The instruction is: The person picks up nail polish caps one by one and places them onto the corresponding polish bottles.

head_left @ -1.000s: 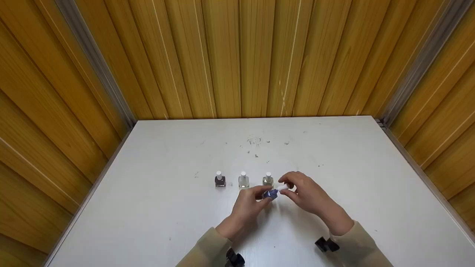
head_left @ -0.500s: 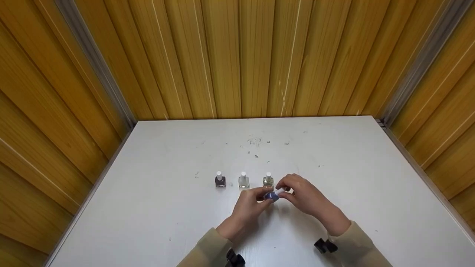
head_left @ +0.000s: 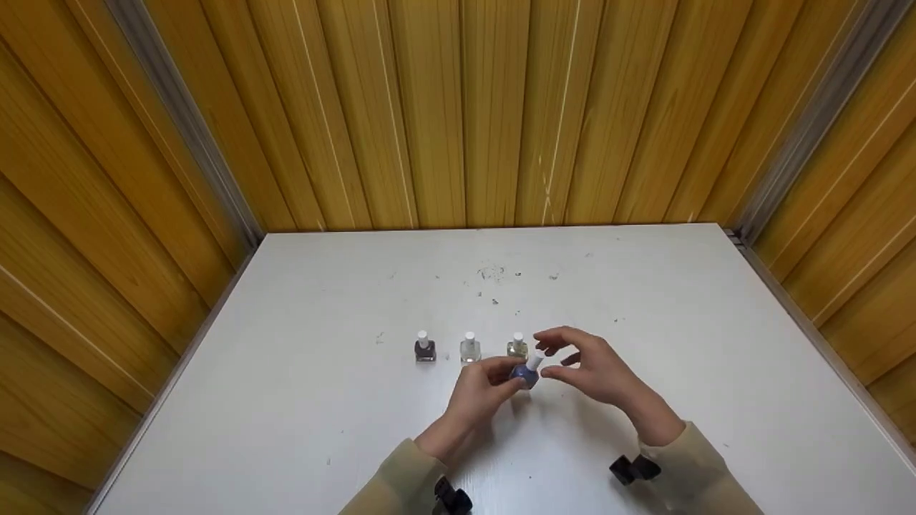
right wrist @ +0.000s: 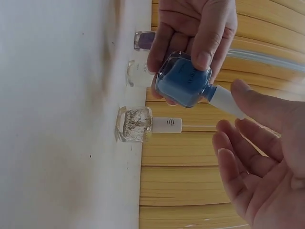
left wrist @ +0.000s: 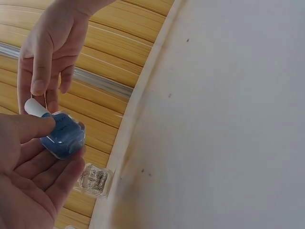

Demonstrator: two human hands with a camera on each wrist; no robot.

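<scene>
My left hand (head_left: pixel 478 390) pinches a blue nail polish bottle (left wrist: pixel 64 135) between thumb and fingers, above the table. The bottle is tilted, its white cap (right wrist: pixel 226 102) on the neck and pointing toward my right hand. My right hand (head_left: pixel 597 368) is beside the cap with thumb and fingers spread apart; in the right wrist view its thumb lies close to the cap, and whether it touches cannot be told. Just behind the held bottle stands a glitter nail polish bottle (right wrist: pixel 137 125) with a white cap, partly hidden in the head view.
Left of the glitter bottle, a clear nail polish bottle (head_left: pixel 470 349) and a dark purple one (head_left: pixel 425 349) stand upright in a row on the white table (head_left: pixel 322 300). Wood-look panels (head_left: pixel 494 114) rise behind and at both sides.
My right hand closed in on the cap, turning it on the neck, then spread its fingers away from it. The blue bottle now stands more upright in my left hand.
</scene>
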